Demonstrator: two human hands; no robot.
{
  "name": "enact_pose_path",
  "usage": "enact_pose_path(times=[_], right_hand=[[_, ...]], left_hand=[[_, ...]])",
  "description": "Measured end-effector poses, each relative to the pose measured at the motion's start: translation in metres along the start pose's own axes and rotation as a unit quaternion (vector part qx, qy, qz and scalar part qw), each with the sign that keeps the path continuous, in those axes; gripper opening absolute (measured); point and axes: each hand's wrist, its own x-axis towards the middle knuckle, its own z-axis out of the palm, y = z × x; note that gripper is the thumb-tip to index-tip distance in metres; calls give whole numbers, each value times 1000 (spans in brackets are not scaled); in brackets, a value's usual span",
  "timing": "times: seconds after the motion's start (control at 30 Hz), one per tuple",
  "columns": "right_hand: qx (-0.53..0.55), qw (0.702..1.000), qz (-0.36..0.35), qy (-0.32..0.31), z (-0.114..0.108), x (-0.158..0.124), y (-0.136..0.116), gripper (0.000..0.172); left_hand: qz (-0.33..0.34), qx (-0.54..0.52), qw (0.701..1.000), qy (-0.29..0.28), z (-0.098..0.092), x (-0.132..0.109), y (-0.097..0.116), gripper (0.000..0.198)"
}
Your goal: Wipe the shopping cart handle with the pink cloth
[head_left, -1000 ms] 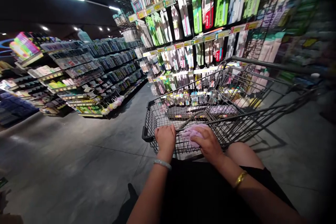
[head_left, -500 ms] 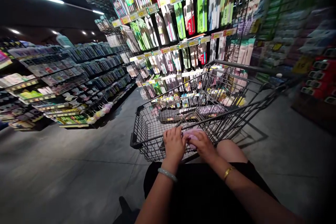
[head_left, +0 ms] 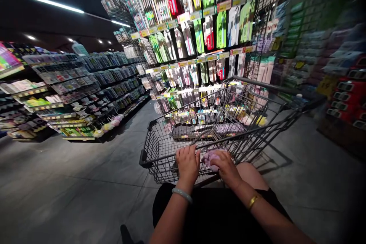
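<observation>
A black wire shopping cart stands right in front of my knees. My left hand, with a pale bangle at the wrist, has its fingers curled over the cart's near top rail. Just to its right, my right hand grips a crumpled lavender-pink cloth against the cart's near side. Part of the cloth is hidden by my fingers. A gap lies between the two hands.
Past the cart rises a display rack of packaged toothbrushes. More stocked shelves stand to the left along an aisle with a grey floor. Red packages are stacked at the right. The cart's handle reaches rightward.
My right hand, with the cloth, has moved apart from my left hand, which it was close against. More of the cloth shows. The view has tilted slightly upward.
</observation>
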Motion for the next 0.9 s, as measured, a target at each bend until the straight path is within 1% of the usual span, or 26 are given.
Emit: enact_pose_path(times=[0.1, 0.17, 0.23, 0.27, 0.33, 0.37, 0.43, 0.5, 0.57, 0.63, 0.7, 0.8, 0.9], right_hand=[[1, 1000, 16, 1, -10, 3, -2, 55], [0, 999, 33, 18, -20, 11, -3, 57], [-7, 999, 36, 31, -26, 16, -1, 57], [-11, 999, 30, 32, -26, 16, 2, 56], [-20, 999, 12, 28, -21, 11, 7, 56], [-23, 999, 4, 25, -18, 7, 9, 55], [-27, 999, -5, 24, -17, 1, 13, 53], [-27, 999, -6, 21, -25, 3, 17, 50], [-30, 999, 8, 31, -42, 10, 20, 50], [-42, 997, 36, 52, -60, 19, 24, 48], [-56, 995, 60, 56, -67, 23, 29, 47], [-49, 996, 67, 30, -60, 13, 35, 45], [-37, 998, 56, 18, -53, 3, 36, 43]], left_hand=[[-11, -8, 1000, -9, -2, 2, 1, 23], [-43, -2, 999, -17, -4, 7, 6, 27], [-75, 7, 997, -4, -6, 14, 15, 31], [-79, 6, 997, 9, -7, 19, 22, 30], [-49, -17, 998, 22, -7, 28, 39, 27], [-25, -35, 999, 12, -6, 32, 47, 28], [11, -56, 998, -33, -3, 36, 62, 30], [21, -46, 996, -71, 2, 36, 70, 33], [30, -21, 996, -80, 5, 33, 72, 37], [50, -2, 996, -75, 7, 29, 70, 41], [61, 12, 996, -71, 6, 27, 68, 41], [58, 27, 995, -72, 7, 29, 66, 35], [57, 29, 995, -78, 6, 31, 64, 30]])
